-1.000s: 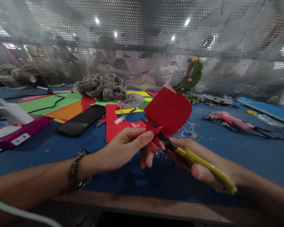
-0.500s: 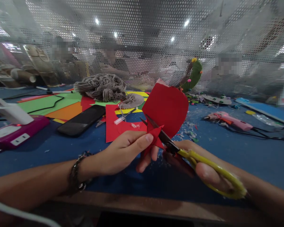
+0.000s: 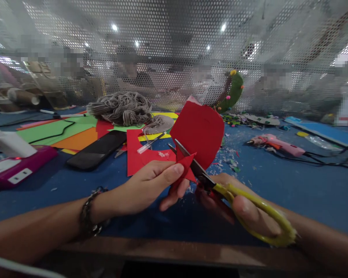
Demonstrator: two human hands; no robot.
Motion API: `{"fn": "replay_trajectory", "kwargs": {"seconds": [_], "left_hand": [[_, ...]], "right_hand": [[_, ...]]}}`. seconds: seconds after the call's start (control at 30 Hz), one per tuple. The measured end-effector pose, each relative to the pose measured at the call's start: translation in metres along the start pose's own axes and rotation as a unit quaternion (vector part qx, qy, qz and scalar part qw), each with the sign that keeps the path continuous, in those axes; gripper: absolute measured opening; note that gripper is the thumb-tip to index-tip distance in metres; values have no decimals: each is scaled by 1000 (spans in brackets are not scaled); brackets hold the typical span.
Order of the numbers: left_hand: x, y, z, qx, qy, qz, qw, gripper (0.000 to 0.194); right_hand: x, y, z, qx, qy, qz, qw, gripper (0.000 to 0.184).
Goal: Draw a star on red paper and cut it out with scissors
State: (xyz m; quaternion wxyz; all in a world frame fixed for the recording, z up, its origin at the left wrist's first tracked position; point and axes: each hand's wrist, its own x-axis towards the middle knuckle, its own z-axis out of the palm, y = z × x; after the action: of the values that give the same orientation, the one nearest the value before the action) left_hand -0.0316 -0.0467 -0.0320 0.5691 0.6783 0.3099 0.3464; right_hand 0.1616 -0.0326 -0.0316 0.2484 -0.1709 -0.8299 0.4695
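Observation:
My left hand [image 3: 153, 183] pinches a pointed red paper star [image 3: 187, 168] between thumb and fingers. Behind the star stands a larger red paper sheet [image 3: 198, 133] with a rounded right side; whether the two are joined is hard to see. My right hand [image 3: 246, 210] is wrapped round the yellow handles of a pair of scissors [image 3: 204, 175]. The blades are slightly apart and lie along the star's right side, in front of the sheet, tips pointing up and left.
A black phone [image 3: 97, 150] and a purple power strip [image 3: 21, 166] lie left. Grey yarn [image 3: 121, 108] sits on coloured paper sheets [image 3: 58, 131]. At right is a pink glue gun [image 3: 278, 143] with its cord. Paper scraps [image 3: 230, 158] litter the blue tabletop; a perforated screen [image 3: 174, 50] stands behind.
The view has shifted slightly, so everything appears a little further left. Both hands keep their hold on the paper and scissors; the blades' position against the star is nearly the same.

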Motion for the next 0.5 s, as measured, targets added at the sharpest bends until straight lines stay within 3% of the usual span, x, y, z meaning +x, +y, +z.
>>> {"fn": "replay_trajectory", "kwargs": {"seconds": [0.5], "left_hand": [[0, 0, -1, 9, 1, 2, 1000, 45]], "right_hand": [[-2, 8, 3, 3, 15, -12, 1000, 51]]}}
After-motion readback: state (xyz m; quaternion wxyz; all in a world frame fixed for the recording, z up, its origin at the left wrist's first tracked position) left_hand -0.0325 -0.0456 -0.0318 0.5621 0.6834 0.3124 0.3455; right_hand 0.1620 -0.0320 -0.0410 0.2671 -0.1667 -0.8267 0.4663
